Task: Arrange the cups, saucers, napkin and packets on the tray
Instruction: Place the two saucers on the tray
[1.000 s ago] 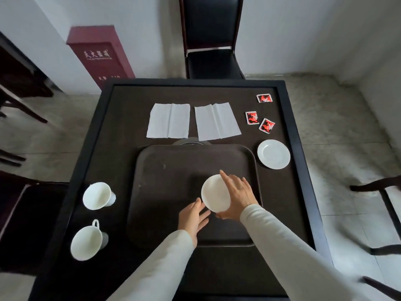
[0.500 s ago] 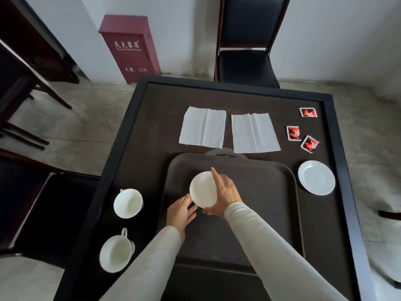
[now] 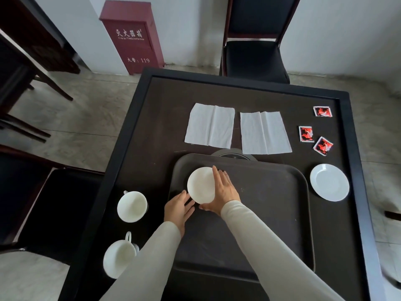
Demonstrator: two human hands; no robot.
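One saucer (image 3: pixel 200 185) is at the tray (image 3: pixel 260 203) (over its far left corner), gripped at the rim by the right hand (image 3: pixel 223 192), with the left hand (image 3: pixel 176 208) straight-fingered against its near edge. The second saucer (image 3: pixel 329 182), both cups (image 3: pixel 131 206), both napkins (image 3: pixel 210 126) and three packets (image 3: pixel 306 134) lie on the surface (image 3: pixel 152 137), not yet arranged.

Tray (image 3: pixel 271 213) right half bare; cups (image 3: pixel 132 206) flank left edge.
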